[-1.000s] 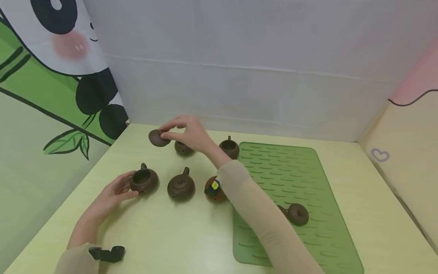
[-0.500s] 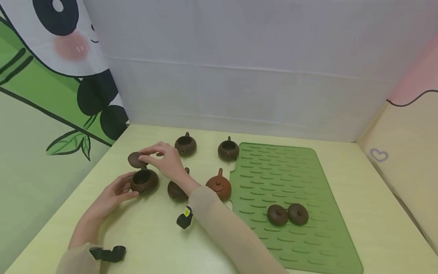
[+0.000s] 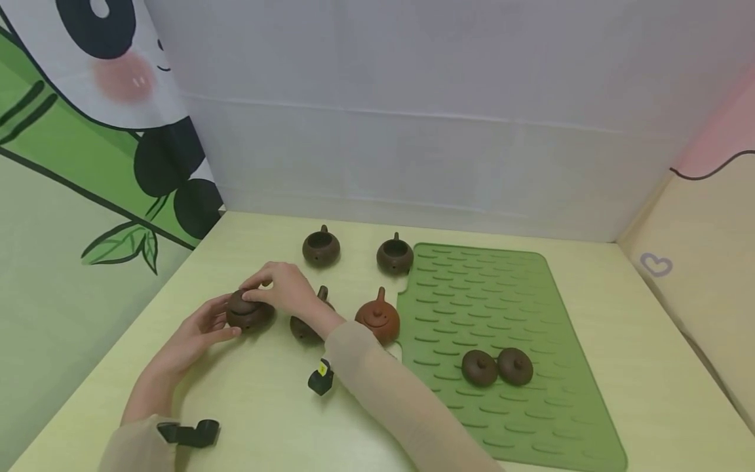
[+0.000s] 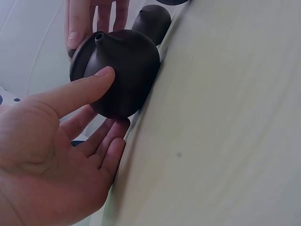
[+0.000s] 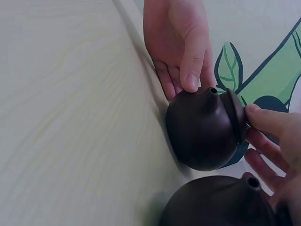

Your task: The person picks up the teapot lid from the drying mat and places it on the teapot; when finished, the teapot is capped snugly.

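We have the right grip (image 3: 283,288) pinching the lid (image 3: 240,303) atop the leftmost teapot (image 3: 255,321) on the table (image 3: 265,413); our left grip (image 3: 197,329) holds this teapot's sides. Whether fully seated, we cannot tell.

On table (image 3: 253,406): right, mat (image 3: 531,305) with two lids (image 3: 480,368) side by side; left, three teapots (image 3: 380,326) in row, two lidless teapots (image 3: 321,258) behind.

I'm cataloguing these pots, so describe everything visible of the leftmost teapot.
The leftmost teapot is dark brown, round and smooth, apparently clay. It stands upright on the table, its short spout toward the near side. The left hand holds its body; the right hand pinches the lid at its mouth. Whether the lid is fully seated is unclear.
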### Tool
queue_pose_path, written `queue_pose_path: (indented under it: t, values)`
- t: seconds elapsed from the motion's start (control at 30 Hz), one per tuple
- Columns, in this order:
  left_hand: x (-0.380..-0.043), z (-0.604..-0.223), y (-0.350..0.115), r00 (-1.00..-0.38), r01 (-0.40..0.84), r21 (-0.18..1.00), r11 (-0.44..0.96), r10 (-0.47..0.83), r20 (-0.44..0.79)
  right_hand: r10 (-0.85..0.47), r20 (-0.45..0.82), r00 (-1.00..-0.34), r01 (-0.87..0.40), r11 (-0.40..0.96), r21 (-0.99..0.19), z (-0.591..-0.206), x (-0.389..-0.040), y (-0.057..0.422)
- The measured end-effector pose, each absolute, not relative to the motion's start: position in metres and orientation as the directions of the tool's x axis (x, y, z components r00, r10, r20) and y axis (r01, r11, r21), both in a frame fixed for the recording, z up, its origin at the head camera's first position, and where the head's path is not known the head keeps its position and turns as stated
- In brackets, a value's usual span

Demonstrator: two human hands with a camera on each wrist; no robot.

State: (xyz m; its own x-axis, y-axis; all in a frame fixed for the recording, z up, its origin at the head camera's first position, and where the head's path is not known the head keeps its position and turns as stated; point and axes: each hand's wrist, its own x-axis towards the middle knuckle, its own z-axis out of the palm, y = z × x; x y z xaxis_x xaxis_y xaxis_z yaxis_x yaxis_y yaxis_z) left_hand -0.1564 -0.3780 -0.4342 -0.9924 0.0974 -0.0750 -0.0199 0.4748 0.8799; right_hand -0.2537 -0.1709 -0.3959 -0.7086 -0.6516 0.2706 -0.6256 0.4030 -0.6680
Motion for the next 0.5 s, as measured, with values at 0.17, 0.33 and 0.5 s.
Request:
queue_pose_path:
  t: [0.17,0.33,0.5]
  values:
    - [-0.1582,-0.4354,-0.3776,-0.991,-0.021,0.889,0.457,0.106,-0.078,-0.648,0.221,-0.729,-0.604,0.457,-0.652,-0.3974,-0.2533,-0.1734]
    - [-0.1600,-0.4369,-0.3785,-0.991,-0.022,0.893,0.449,0.109,-0.079,-0.644,0.206,-0.737,-0.598,0.479,-0.643,-0.3978,-0.2535,-0.1749]
    - [-0.1605,-0.4374,-0.3780,-0.991,-0.025,0.893,0.450,0.109,-0.083,-0.643,0.200,-0.739,-0.600,0.494,-0.630,-0.3994,-0.2547,-0.1755]
